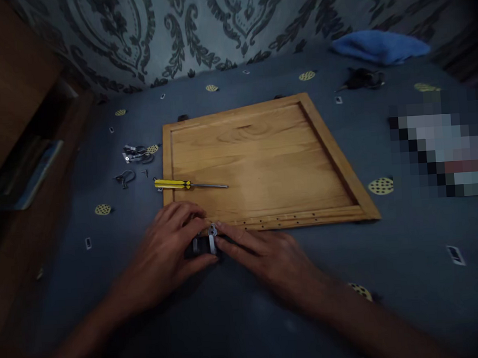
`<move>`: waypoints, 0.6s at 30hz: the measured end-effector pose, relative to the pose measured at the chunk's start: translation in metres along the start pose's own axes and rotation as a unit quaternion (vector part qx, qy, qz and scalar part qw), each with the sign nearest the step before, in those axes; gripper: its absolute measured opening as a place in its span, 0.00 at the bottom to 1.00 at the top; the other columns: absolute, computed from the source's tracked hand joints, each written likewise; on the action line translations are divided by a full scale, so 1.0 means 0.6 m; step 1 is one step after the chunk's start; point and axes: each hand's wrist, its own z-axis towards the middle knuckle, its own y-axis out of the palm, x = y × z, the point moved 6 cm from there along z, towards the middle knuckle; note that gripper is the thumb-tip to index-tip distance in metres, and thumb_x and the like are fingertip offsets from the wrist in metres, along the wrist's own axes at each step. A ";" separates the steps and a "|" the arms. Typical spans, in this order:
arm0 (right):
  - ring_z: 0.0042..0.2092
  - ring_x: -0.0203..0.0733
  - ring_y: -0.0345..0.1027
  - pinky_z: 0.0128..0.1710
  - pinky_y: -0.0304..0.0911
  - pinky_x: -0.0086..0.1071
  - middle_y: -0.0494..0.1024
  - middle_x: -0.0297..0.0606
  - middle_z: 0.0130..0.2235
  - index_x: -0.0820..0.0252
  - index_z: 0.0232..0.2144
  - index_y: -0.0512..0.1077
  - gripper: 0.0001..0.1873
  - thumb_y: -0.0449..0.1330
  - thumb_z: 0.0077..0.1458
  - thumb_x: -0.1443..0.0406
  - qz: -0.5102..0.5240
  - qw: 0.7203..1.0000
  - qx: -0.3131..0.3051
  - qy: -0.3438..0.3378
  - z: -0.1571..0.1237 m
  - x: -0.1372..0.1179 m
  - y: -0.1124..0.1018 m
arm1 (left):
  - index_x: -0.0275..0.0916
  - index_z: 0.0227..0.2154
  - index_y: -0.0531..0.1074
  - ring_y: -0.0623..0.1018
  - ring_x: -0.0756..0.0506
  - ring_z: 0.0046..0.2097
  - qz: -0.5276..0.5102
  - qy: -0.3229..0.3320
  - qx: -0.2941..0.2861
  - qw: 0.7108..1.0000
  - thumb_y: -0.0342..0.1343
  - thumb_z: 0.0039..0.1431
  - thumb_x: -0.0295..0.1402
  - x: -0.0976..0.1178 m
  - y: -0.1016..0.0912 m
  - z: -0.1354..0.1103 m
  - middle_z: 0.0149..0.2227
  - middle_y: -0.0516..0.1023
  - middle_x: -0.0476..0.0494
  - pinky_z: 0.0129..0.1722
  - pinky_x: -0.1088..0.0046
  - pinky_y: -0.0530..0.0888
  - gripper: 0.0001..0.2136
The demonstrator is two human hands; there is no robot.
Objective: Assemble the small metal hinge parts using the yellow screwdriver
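Note:
A wooden cabinet door panel [262, 161] lies flat on a blue patterned bedcover [389, 256]. At its near left corner both hands meet over a small metal hinge [212, 237]. My left hand [166, 253] curls its fingers around the hinge from the left. My right hand [263, 253] lies beside it, its fingertips pressed on the hinge's right side. A yellow-handled screwdriver [186, 184] rests on the panel's left edge, just beyond the hands. A row of small holes runs along the panel's near rail.
More metal hinges and screws [136, 154] lie on the cover left of the panel. A blue cloth [380, 46] and a dark object [362, 78] sit at the far right. A wooden shelf [15, 160] stands on the left, a patterned wall behind.

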 end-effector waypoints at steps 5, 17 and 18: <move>0.42 0.42 0.81 0.35 0.77 0.33 0.79 0.42 0.60 0.59 0.56 0.75 0.24 0.56 0.61 0.77 -0.007 1.000 -0.003 0.003 -0.001 0.000 -0.002 | 0.42 0.49 0.73 0.73 0.37 0.56 -0.001 0.000 -0.001 1.000 0.67 0.61 0.32 0.000 -0.001 0.001 0.53 0.75 0.40 0.54 0.55 0.73 0.15; 0.43 0.41 0.81 0.35 0.77 0.33 0.77 0.44 0.61 0.60 0.57 0.74 0.28 0.52 0.59 0.80 0.000 1.000 -0.008 0.001 0.001 -0.001 -0.006 | 0.41 0.49 0.71 0.73 0.37 0.56 0.018 0.015 -0.005 1.000 0.67 0.61 0.32 0.004 0.000 -0.001 0.53 0.75 0.40 0.55 0.54 0.73 0.15; 0.44 0.42 0.81 0.36 0.77 0.33 0.77 0.44 0.62 0.60 0.57 0.74 0.27 0.52 0.59 0.80 0.002 1.000 -0.004 -0.002 0.000 -0.001 -0.006 | 0.41 0.49 0.71 0.74 0.37 0.55 0.018 0.014 -0.004 1.000 0.67 0.61 0.32 0.003 0.000 -0.001 0.53 0.75 0.40 0.55 0.54 0.73 0.16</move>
